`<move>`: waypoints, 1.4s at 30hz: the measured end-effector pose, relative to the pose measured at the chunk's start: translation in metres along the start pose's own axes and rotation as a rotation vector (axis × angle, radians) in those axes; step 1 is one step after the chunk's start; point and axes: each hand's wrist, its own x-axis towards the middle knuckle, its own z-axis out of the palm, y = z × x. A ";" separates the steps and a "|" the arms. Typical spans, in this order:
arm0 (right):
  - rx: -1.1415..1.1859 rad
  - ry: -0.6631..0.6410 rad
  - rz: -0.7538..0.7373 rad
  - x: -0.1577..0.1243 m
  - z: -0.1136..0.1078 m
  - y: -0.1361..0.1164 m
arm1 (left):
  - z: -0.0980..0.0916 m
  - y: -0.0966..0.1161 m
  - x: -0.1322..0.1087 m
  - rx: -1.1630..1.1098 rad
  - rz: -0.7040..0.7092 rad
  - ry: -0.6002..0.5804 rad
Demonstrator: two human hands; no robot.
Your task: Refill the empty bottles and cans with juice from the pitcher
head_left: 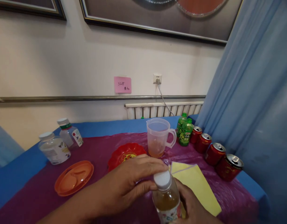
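Observation:
My left hand (127,183) reaches across from the left, with thumb and fingers pinched on the white cap (162,179) of a small clear bottle (167,202) holding amber liquid. My right hand (192,207) wraps round the bottle's body from the right and holds it upright at the table's near edge. Behind the bottle lies a folded yellow cloth (197,186). Farther back stands a clear plastic measuring jug (158,137) with a little amber liquid at its bottom, and next to it lies a red scalloped plate (124,154).
An orange lid-like dish (74,177) lies at the left. Two clear bottles (54,149) rest at the back left. Two green bottles (185,130) and several red cans (213,154) line the right side. A blue curtain (255,109) hangs at the right.

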 end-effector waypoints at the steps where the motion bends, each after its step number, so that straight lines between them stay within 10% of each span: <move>1: 0.002 -0.001 0.013 0.000 0.000 0.000 | 0.000 0.000 0.000 0.004 -0.005 -0.001; 12: -0.003 0.034 0.018 0.001 0.005 -0.003 | 0.014 -0.005 0.005 0.170 -0.164 0.145; 18: -0.062 0.055 -0.005 0.000 -0.001 0.008 | 0.007 0.000 -0.002 0.073 -0.093 0.002; 29: -0.406 0.241 -0.067 0.002 -0.003 0.014 | 0.011 -0.013 0.002 -0.079 -0.227 0.452; 33: -0.555 0.393 -0.099 0.007 -0.035 -0.002 | 0.023 -0.035 -0.022 -0.338 -0.412 0.550; 42: -1.130 0.440 -0.220 0.083 -0.149 -0.069 | 0.124 -0.124 -0.116 -0.414 -0.743 0.659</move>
